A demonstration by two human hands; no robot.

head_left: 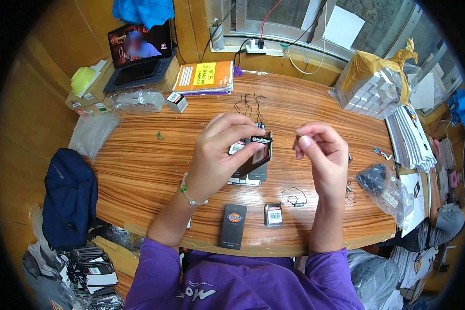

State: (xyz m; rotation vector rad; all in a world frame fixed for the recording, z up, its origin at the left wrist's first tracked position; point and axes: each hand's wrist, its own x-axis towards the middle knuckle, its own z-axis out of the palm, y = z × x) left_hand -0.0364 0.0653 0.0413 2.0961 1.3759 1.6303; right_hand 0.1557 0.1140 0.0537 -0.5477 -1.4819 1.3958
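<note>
In my left hand (212, 150) is a black hang tag (250, 164), pinched between thumb and fingers and tilted above the table. My right hand (323, 155) is raised to the right of it, thumb and fingertips pressed together; whatever is between them is too small to make out. Beneath the held tag lies a pile of dark tags (258, 176), partly hidden by my left hand. Nearer to me are a long black tag (233, 227) and a small stack of barcode labels (274, 215). A thin black string (294, 201) lies just beyond that stack.
More black strings (250, 106) lie behind my hands. At the far left, a tablet (141, 46) stands by an orange notebook (204, 77). A wrapped block of white boxes (369, 90) sits far right, with a plastic bag (385, 186) nearer. A navy bag (70, 199) is left.
</note>
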